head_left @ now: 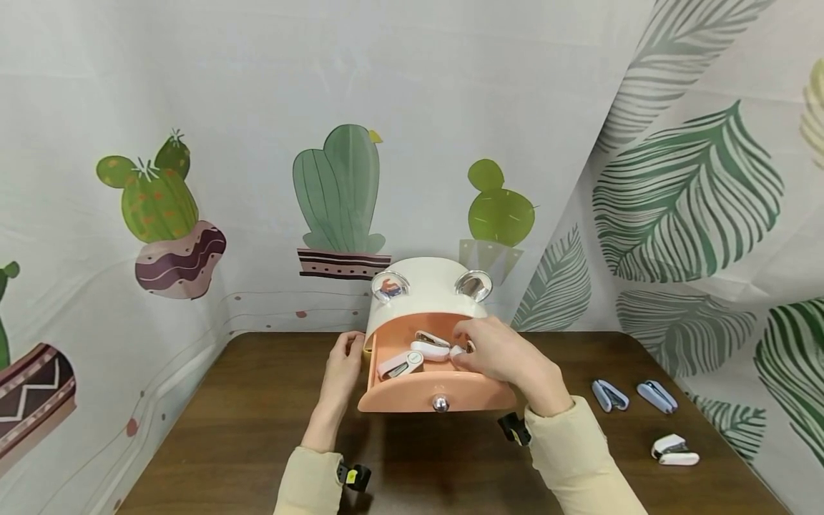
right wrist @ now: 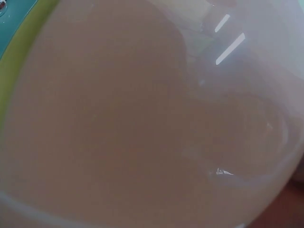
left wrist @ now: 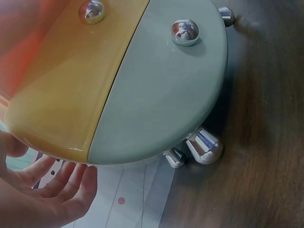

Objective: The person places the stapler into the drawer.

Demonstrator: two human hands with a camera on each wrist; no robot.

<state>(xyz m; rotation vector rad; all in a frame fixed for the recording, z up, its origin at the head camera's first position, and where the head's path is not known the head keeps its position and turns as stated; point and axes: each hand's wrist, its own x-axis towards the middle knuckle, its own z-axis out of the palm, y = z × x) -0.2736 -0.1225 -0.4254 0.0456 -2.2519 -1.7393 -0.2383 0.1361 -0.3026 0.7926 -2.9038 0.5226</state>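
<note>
A white rounded drawer box (head_left: 428, 286) stands at the back of the table with its top orange drawer (head_left: 412, 402) pulled out. Inside lie a pale pink stapler (head_left: 400, 365) and a white stapler (head_left: 430, 346). My right hand (head_left: 508, 354) reaches over the drawer's right side, its fingers pinching another small pale stapler (head_left: 458, 352), which they partly hide. Beside the box's left wall, my left hand (head_left: 343, 363) touches the edge near the yellow drawer (left wrist: 71, 95), fingers loosely bent. The right wrist view is filled by the glossy drawer front (right wrist: 118, 118).
Two blue staplers (head_left: 609, 395) (head_left: 657, 396) and a white stapler (head_left: 674, 450) lie on the brown table (head_left: 212, 429) at the right. Below the yellow drawer is a green drawer (left wrist: 156, 95) with a silver knob, above silver feet (left wrist: 205, 146). A patterned cloth hangs behind.
</note>
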